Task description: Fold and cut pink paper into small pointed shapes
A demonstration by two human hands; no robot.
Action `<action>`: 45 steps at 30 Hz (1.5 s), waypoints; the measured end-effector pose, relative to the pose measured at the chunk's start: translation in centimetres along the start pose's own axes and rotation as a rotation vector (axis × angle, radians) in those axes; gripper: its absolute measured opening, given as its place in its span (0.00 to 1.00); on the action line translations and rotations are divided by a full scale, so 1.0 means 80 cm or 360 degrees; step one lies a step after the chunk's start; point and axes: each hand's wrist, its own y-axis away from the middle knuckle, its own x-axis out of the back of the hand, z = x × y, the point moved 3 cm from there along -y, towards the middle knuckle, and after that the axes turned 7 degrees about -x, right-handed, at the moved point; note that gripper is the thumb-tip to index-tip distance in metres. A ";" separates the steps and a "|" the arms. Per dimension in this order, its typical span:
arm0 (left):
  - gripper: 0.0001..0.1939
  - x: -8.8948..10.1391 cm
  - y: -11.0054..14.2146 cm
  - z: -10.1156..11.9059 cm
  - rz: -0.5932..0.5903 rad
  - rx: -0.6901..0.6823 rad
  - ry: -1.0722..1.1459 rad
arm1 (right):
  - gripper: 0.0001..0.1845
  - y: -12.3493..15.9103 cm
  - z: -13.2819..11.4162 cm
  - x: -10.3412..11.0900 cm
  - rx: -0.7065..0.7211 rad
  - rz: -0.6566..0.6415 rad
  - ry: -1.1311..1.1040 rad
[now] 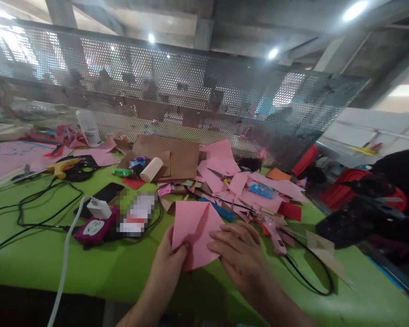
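A folded piece of pink paper [194, 227] is held up over the front of the green table, with a crease running down from its top edge. My left hand [172, 259] grips its lower left side, thumb across the front. At the right edge, my right hand [238, 250] has its fingers stretched out and touching the paper; its thumb is hidden. Right of that hand lies a pink glue gun [276, 238] with a small red light and a black cord. A blue strip-like object [221, 211] lies just behind the paper.
Pink scraps [238, 184] are heaped behind my hands, beside brown cardboard [182, 154] and a pale cylinder [152, 170]. Left are a purple power strip [93, 229], white charger [99, 208], black phone [104, 197], and yellow glue gun [63, 168]. A perforated metal screen [177, 95] stands behind.
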 end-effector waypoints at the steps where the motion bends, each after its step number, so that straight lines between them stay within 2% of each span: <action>1: 0.26 0.007 0.004 0.002 -0.0043 -0.0044 -0.0138 | 0.15 0.004 0.005 -0.004 -0.0018 0.0001 -0.0044; 2: 0.27 0.015 0.008 0.005 -0.0105 -0.0107 -0.0339 | 0.13 0.010 0.011 -0.008 -0.0042 -0.0011 -0.0089; 4: 0.35 0.031 0.016 0.014 -0.0231 -0.0328 -0.0961 | 0.13 0.024 0.019 -0.015 -0.0098 -0.0059 -0.0162; 6: 0.37 0.043 0.027 0.028 -0.0113 -0.0763 -0.1527 | 0.15 0.036 0.023 -0.019 -0.0138 -0.0105 -0.0209; 7: 0.37 0.044 0.033 0.033 -0.0138 -0.0982 -0.1688 | 0.16 0.041 0.023 -0.020 -0.0147 -0.0119 -0.0222; 8: 0.37 0.042 0.040 0.037 -0.0255 -0.1181 -0.1805 | 0.16 0.044 0.021 -0.020 -0.0154 -0.0131 -0.0229; 10: 0.38 0.031 0.051 0.038 -0.0726 -0.1434 -0.1917 | 0.16 0.048 0.017 -0.021 -0.0168 -0.0152 -0.0240; 11: 0.38 0.026 0.055 0.036 -0.0981 -0.1456 -0.1930 | 0.16 0.049 0.015 -0.020 -0.0179 -0.0165 -0.0251; 13: 0.41 0.021 0.058 0.032 -0.1310 -0.1298 -0.1925 | 0.15 0.050 0.011 -0.018 -0.0204 -0.0196 -0.0296; 15: 0.50 0.023 0.056 0.027 -0.1411 -0.1072 -0.1925 | 0.15 0.054 0.010 -0.015 -0.0256 -0.0236 -0.0380; 17: 0.52 0.029 0.053 0.020 -0.1416 -0.0926 -0.1935 | 0.15 0.058 0.013 -0.012 -0.0353 -0.0304 -0.0482; 19: 0.47 0.036 0.051 0.013 -0.1380 -0.0887 -0.1905 | 0.14 0.063 0.019 -0.012 -0.0465 -0.0406 -0.0601; 21: 0.38 0.041 0.049 0.008 -0.1320 -0.0895 -0.1824 | 0.16 0.065 0.025 -0.014 -0.0520 -0.0492 -0.0715; 24: 0.26 0.047 0.044 0.005 -0.1137 -0.0862 -0.1652 | 0.19 0.063 0.037 -0.019 -0.0604 -0.0583 -0.0817; 28: 0.11 0.050 0.032 0.010 -0.0746 -0.0711 -0.1436 | 0.07 0.055 0.052 -0.030 -0.0885 -0.0700 -0.0934; 31: 0.16 0.049 0.023 0.010 -0.0561 -0.0574 -0.1467 | 0.12 0.046 0.058 -0.039 -0.1045 -0.0762 -0.0936; 33: 0.17 0.048 0.017 0.008 -0.0450 -0.0507 -0.1608 | 0.14 0.040 0.060 -0.045 -0.1108 -0.0777 -0.0781; 36: 0.04 0.046 0.007 0.008 -0.0278 -0.0478 -0.1781 | 0.15 0.032 0.063 -0.053 -0.1148 -0.0756 -0.0472; 38: 0.10 0.045 0.001 0.008 -0.0190 -0.0430 -0.1827 | 0.15 0.028 0.063 -0.058 -0.1158 -0.0755 -0.0398; 42: 0.14 0.045 -0.007 0.004 -0.0142 -0.0266 -0.1772 | 0.14 0.025 0.065 -0.066 -0.1145 -0.0781 -0.0349; 45: 0.16 0.048 -0.007 0.002 -0.0118 -0.0326 -0.1712 | 0.12 0.028 0.068 -0.069 -0.1118 -0.0789 -0.0331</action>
